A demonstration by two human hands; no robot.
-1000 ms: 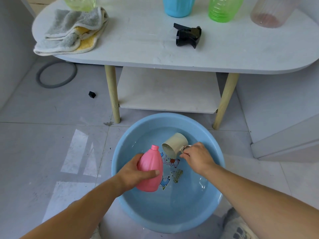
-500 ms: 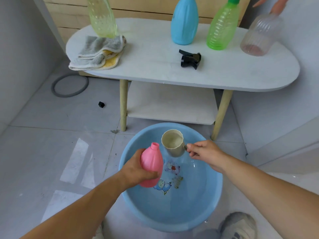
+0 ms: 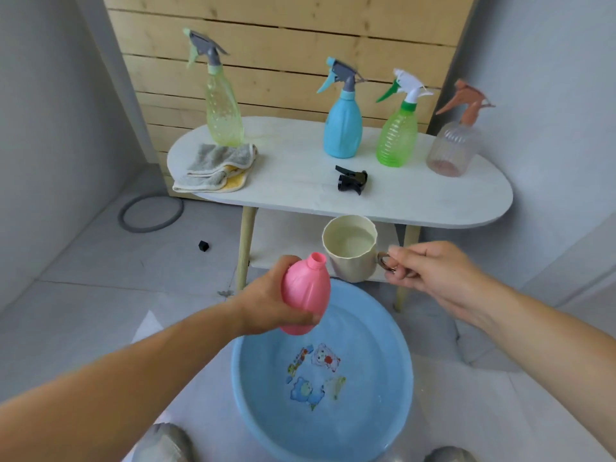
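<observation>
- Grey ring point(image 3: 150, 213) lies flat on the floor at far left, with a small black piece point(image 3: 203, 246) near it.
- Folded towels point(image 3: 216, 168), grey over yellow, sit at the left end of the white surface point(image 3: 433, 201).
- Yellow-green spray bottle point(image 3: 221, 108) stands upright just behind the towels.
- Left hand point(image 3: 266, 305) has its fingers point(image 3: 283, 261) wrapped round the pink bottle point(image 3: 305, 295), thumb across the lower body.
- The pink bottle has no cap and its neck is open. It leans a bit right, in the air above the far-left rim of the blue basin point(image 3: 237, 378).
- The basin is on the floor with water in it and cartoon print on the bottom.
- Blue spray bottle point(image 3: 343, 128) is upright mid-surface. A loose black spray head point(image 3: 351, 179) lies in front of it.
- Cream cup point(image 3: 353, 258) is in the air just right of the pink bottle's neck. It is about upright with water inside. Cannot tell if the two touch.
- Green spray bottle point(image 3: 396, 138) is upright, right of the blue one.
- Right hand point(image 3: 433, 275) pinches the cup's metal handle, its fingers point(image 3: 406, 253) curled round it.
- Clear spray bottle point(image 3: 453, 148) with an orange head stands at the surface's right end.
</observation>
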